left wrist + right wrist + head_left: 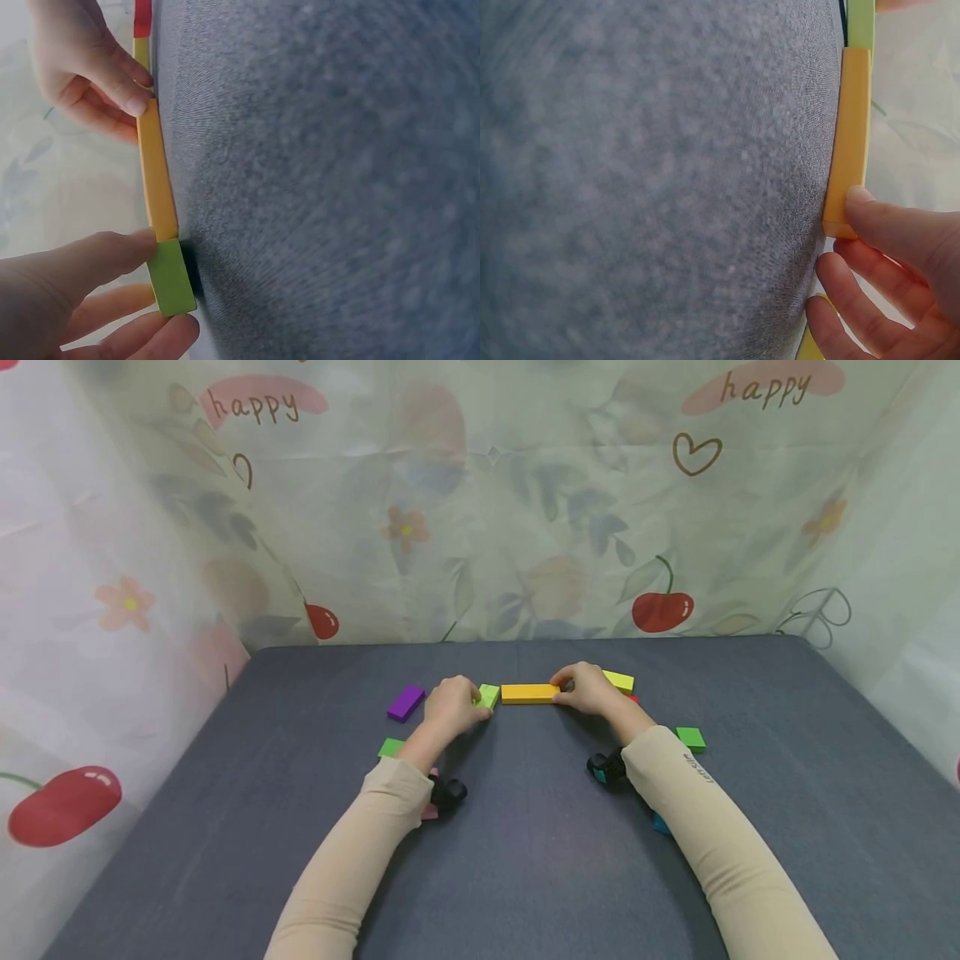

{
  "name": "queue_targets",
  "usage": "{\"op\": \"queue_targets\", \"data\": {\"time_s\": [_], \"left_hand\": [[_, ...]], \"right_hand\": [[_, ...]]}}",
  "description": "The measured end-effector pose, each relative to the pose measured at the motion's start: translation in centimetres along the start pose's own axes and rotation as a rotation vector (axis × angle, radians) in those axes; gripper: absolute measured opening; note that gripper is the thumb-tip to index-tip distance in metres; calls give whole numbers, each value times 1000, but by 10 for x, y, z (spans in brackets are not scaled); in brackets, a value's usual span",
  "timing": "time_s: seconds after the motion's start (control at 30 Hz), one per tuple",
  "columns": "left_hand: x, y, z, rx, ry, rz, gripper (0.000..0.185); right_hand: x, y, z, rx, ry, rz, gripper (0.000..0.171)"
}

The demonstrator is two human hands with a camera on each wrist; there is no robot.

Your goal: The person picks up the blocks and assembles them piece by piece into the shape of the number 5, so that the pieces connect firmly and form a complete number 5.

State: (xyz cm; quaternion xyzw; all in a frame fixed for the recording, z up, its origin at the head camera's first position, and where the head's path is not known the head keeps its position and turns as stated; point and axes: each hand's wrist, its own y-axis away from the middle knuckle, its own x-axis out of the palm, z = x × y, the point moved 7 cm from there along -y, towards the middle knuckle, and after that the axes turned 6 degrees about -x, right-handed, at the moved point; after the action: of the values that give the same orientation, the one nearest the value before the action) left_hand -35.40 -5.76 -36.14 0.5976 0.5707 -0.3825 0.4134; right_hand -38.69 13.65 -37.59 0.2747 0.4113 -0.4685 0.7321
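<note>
My left hand pinches a small light green block between thumb and fingers on the grey table. A long orange block lies end to end with it, almost touching. My right hand grips the orange block's right end. In the left wrist view, the left hand holds the green block against the end of the orange block. The right wrist view shows the right hand with thumb and fingers around the near end of the orange block. A yellow block lies just behind the right hand.
A purple block lies left of my left hand. Green blocks sit by each forearm. A pink block and a blue one show partly under the arms. A printed curtain encloses the table.
</note>
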Motion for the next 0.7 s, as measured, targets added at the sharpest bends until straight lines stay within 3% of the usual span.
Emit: {"op": "queue_targets", "data": {"time_s": [0.53,0.7], "left_hand": [[4,1,2,13,96,49,44],[5,-1,6,-3,83,57,45]], "right_hand": [[-1,0,-1,-15,5,-7,34],[0,0,-1,-11,1,-10,34]]}}
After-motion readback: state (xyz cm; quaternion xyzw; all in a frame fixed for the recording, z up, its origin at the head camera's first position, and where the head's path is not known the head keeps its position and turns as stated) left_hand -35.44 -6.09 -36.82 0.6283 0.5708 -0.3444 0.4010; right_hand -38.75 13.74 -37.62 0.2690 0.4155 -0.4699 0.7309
